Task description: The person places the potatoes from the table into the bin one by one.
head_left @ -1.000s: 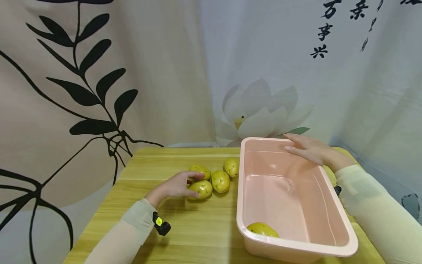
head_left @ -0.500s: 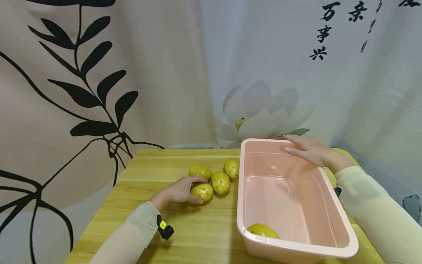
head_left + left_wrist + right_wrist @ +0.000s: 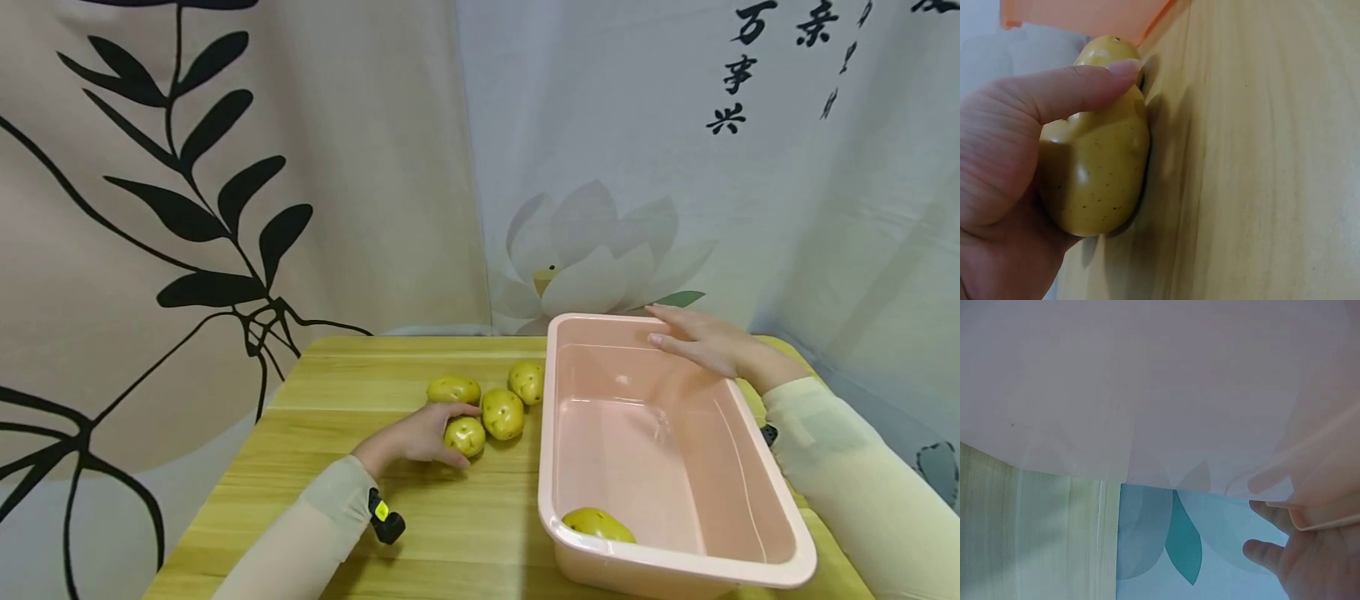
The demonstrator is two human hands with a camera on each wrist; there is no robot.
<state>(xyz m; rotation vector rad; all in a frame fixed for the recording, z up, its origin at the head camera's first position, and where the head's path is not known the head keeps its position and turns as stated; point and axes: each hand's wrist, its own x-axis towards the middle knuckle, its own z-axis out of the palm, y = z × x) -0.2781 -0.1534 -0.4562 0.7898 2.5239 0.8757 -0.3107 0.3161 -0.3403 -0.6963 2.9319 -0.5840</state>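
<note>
A yellow potato (image 3: pixel 1100 169) lies on the table, with my left hand (image 3: pixel 420 435) around it. In the left wrist view its thumb lies across the potato's top and the palm is against its side; the other fingers are mostly hidden. Close by sit three more potatoes: one behind (image 3: pixel 453 389), one to the right (image 3: pixel 502 414), and one beside the tub (image 3: pixel 527 382). My right hand (image 3: pixel 708 340) holds the far right corner of a pink plastic tub (image 3: pixel 551 433), thumb inside and fingers over the rim. Another potato (image 3: pixel 597 524) lies inside the tub's near left corner.
The wooden table (image 3: pixel 442 521) shows bare wood in front of and left of the potatoes. At its back hangs a printed curtain (image 3: pixel 390 167) with leaves, a lotus and characters. The tub's tall wall stands right of the potatoes.
My left hand has shifted slightly right and nearer, wrapping further around the front potato. The tub and my right hand have stayed in place.
</note>
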